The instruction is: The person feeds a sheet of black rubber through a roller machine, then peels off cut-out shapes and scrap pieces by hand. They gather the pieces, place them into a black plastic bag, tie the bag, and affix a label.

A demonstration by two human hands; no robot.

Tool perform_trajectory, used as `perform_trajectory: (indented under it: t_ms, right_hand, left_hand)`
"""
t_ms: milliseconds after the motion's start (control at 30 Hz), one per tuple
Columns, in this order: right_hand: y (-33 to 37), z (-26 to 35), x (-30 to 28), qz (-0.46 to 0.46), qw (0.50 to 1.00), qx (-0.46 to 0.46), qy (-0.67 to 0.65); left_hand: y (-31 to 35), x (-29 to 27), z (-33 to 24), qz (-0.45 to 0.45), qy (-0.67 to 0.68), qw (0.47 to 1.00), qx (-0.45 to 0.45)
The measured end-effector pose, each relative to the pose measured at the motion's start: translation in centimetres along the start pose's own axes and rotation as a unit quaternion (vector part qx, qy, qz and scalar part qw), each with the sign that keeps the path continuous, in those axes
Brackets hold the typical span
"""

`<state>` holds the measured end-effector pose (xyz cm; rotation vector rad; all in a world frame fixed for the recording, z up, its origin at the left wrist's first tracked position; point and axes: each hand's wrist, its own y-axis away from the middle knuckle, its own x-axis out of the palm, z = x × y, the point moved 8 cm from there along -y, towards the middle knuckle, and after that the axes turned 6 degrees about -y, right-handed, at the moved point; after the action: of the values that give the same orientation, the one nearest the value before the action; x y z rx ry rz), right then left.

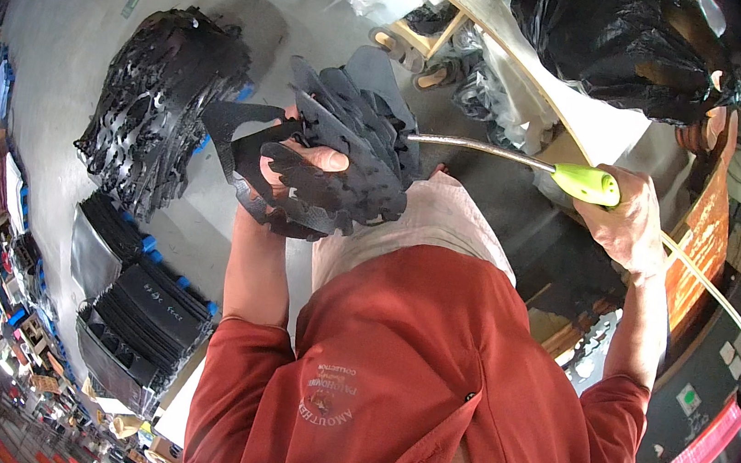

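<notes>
My left hand grips a thick bundle of black die-cut sheet pieces with jagged, lacy edges, held out in front of my red shirt. My right hand is closed around the green handle of an air blow gun. Its long metal nozzle points left, with the tip right at the bundle. A pale hose trails from the handle toward the lower right.
A large heap of black cut-out scrap lies on the grey concrete floor to the left. Stacks of black sheets sit on blue pallets below it. Black plastic bags rest on a wooden table at the upper right.
</notes>
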<state>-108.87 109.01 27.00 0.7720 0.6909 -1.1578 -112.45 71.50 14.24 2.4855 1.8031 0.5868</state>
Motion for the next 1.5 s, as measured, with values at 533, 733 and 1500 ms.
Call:
perform_trajectory:
  t_ms: [533,733,1500]
  right_hand:
    - [5.0,-1.2,4.8,-0.011,0.998,0.057,0.032]
    - [0.8,13.6,5.9,-0.250,0.950,-0.189,-0.004]
    - [-1.2,4.1,7.8,-0.358,0.905,0.033,-0.229]
  left_hand:
    - [-6.8,2.6,7.2,0.196,0.201,0.887,-0.367]
    - [-7.9,10.0,-0.4,0.082,-0.035,0.996,-0.015]
    - [-8.5,15.0,-0.5,0.064,-0.021,0.990,-0.124]
